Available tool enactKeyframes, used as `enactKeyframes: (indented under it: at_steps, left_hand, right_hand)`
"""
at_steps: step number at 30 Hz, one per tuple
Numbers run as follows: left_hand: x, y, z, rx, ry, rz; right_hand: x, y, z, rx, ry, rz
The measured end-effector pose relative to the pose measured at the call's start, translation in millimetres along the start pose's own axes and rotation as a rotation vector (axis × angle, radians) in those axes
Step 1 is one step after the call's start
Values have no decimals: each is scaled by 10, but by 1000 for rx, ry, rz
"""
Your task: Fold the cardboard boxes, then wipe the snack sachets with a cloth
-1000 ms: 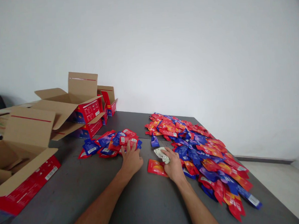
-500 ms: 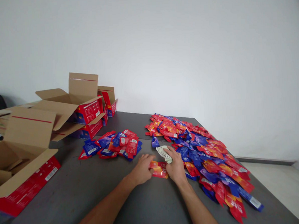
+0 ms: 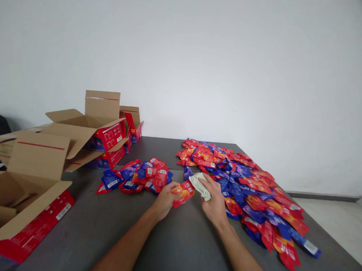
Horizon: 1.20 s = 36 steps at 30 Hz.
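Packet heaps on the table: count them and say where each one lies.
2. The small heap lies ahead of the left hand, near the cartons. The large heap runs along the table's right side, beside the right hand.

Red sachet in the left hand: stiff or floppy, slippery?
The red sachet likely flexes: it juts, tilted, from the left hand pinching one end. Probably light and thin. Its glossy film looks slippery; the big pile lies splayed.

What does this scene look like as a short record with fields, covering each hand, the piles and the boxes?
left hand: grip closed on a red packet, lifted off the table
right hand: grip closed on a pale cloth
large pile: red and blue packets, right side
small pile: same packets, beyond the left hand
open boxes: cardboard, left side
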State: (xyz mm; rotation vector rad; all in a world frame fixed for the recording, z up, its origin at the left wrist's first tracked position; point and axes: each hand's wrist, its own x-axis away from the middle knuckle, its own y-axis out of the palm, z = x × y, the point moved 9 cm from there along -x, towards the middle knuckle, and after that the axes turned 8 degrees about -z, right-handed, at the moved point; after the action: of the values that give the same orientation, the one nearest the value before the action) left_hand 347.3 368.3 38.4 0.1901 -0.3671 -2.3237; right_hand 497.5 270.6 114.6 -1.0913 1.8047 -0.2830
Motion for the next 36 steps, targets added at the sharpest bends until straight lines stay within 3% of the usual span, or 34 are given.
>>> enactKeyframes:
  at_steps: [4,12,16,22,26,32,36]
  left_hand:
    - [19,101,12,276,-31,-101]
    - [96,344,216,313,47,-303]
    - [114,345,247,297,78,-306]
    - [32,117,106,383,58,-220]
    - [-13,9,56,388,49,-102]
    - [12,153,108,413,53,-195]
    - [6,167,80,392,44,-208]
  right_hand:
    - [3,95,-146,-4,-63,-89]
    - [65,407,-204,129,-70,-216]
    - [86,498,-426,160,-123,-319]
    - [129,548,-703,138,-231,-448]
    - [95,505,-600,156,-176,-397]
    - [36,271,-178,218,-31,-154]
    - [49,277,-203,231,-38,-177]
